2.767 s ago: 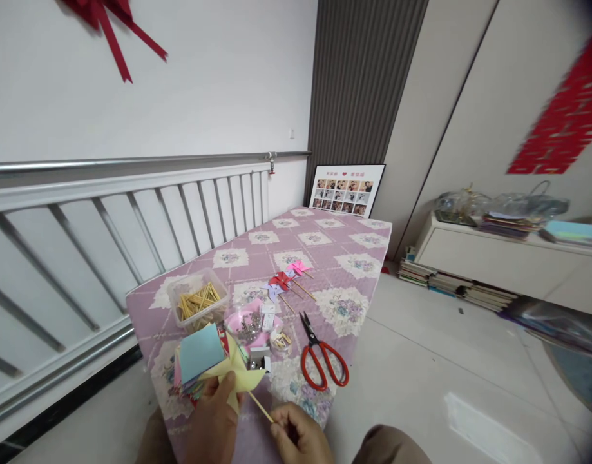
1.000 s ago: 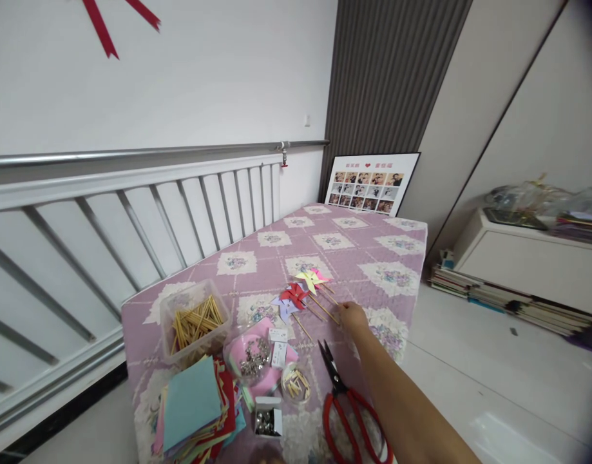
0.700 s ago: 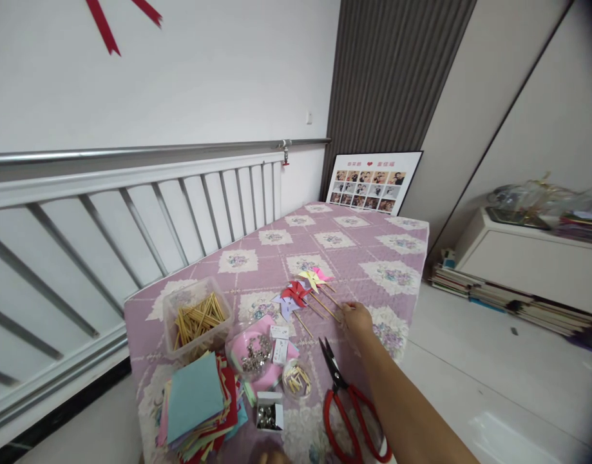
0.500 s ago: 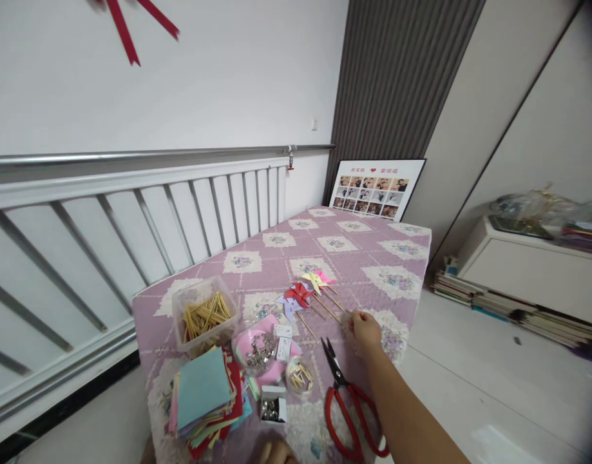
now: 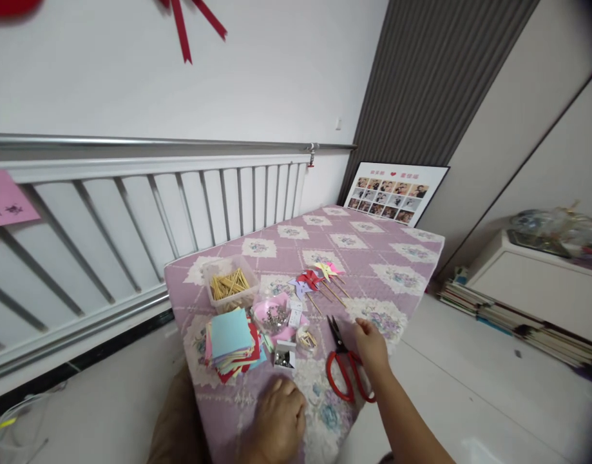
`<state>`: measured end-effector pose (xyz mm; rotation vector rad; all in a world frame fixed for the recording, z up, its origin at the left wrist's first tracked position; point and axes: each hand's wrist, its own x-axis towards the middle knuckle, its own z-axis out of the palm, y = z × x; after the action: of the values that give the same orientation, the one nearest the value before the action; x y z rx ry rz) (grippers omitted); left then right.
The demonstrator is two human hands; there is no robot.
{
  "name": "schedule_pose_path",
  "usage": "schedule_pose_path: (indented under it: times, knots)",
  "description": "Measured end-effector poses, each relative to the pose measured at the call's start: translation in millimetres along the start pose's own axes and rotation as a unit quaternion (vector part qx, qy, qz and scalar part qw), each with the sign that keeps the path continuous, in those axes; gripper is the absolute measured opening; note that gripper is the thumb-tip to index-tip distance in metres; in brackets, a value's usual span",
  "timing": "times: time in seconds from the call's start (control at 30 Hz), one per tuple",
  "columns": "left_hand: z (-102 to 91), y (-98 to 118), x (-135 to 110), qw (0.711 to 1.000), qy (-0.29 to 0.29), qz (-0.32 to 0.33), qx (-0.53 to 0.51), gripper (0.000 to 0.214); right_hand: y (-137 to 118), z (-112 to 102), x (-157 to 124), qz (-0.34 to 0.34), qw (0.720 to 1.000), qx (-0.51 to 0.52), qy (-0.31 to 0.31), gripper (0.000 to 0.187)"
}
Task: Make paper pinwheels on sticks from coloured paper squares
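My right hand [image 5: 370, 345] hovers low over the purple quilt [image 5: 373, 254], just right of the red scissors [image 5: 344, 374]. Its fingers are loosely spread and hold nothing. My left hand [image 5: 279, 419] rests palm down on the quilt's near edge, fingers relaxed and empty, just below a small box of metal pins [image 5: 285, 356]. Several paper pinwheels on sticks [image 5: 319, 276] lie together further back, the yellow one among them.
A clear box of wooden sticks [image 5: 228, 287], a stack of coloured paper squares [image 5: 230, 335], a pink dish of pins [image 5: 274, 316] and a small round tub [image 5: 306, 338] sit on the left. White railing runs behind. A photo frame [image 5: 397, 193] leans at the far end.
The yellow pinwheel left my hands and now lies with the others. My right hand drew back from the pinwheels to beside the scissors. My left hand came into view on the quilt.
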<state>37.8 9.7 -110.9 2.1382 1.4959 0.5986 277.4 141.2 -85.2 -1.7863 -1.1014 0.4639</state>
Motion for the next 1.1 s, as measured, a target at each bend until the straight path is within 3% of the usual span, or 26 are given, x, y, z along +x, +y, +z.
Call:
schedule_pose_path:
  times: [0.17,0.37,0.53,0.63,0.77,0.93,1.0,1.1]
  knots:
    - [-3.0,0,-4,1.000,0.018,0.009,-0.019,0.018,-17,17,-62,-0.058,0.997,0.039,-0.028,0.028]
    - [-5.9,-2,-9,0.999,0.043,0.019,-0.023,0.019,-16,44,-138,-0.077,0.993,0.056,-0.066,0.035]
    - [0.1,-12,-20,0.994,0.082,0.043,-0.063,0.021,-11,50,-151,-0.130,0.981,0.053,-0.134,0.029]
    - [-2.7,-18,-28,0.987,0.110,0.021,-0.112,0.024,-11,51,-149,-0.152,0.976,0.045,-0.152,0.029]
    - [-30.4,-28,-30,0.979,0.170,0.005,-0.113,0.023,-10,52,-149,-0.175,0.969,0.030,-0.172,0.027]
    - [-94.6,-57,-9,0.956,0.294,0.010,0.012,0.018,-9,53,-150,-0.186,0.966,0.013,-0.176,0.028]
    - [-115.2,-73,2,0.958,0.270,-0.018,0.092,0.020,-8,53,-150,-0.188,0.966,0.007,-0.177,0.029]
    - [-130.5,-94,11,0.963,0.241,-0.028,0.120,0.033,-7,54,-150,-0.192,0.965,0.001,-0.177,0.030]
